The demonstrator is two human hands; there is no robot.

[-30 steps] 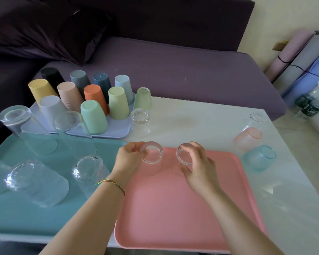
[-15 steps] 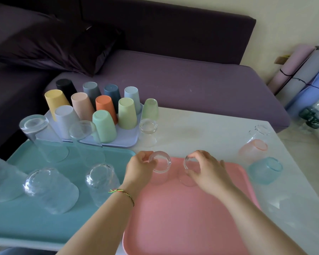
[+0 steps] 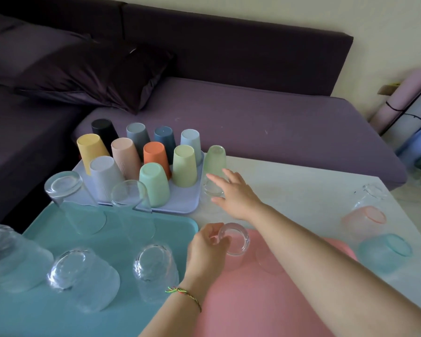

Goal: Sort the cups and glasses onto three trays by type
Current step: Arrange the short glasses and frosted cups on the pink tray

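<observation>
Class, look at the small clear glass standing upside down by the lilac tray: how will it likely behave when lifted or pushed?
The small clear glass looks rigid and breakable. Its smooth walls may slip when gripped. Short and mouth-down, it would probably slide on the table rather than tip.

Worn on the head, one wide-angle view. Looks forward and steeply down over the surface [image 3: 301,190] from its near side. Sits close: crops the pink tray [image 3: 253,307] at the bottom edge. Takes in, left of the pink tray, the teal tray [image 3: 34,319], cut at the left and bottom; beyond the pink tray, the sofa [image 3: 253,122] across the upper half; right of it, the surface's corner.
</observation>
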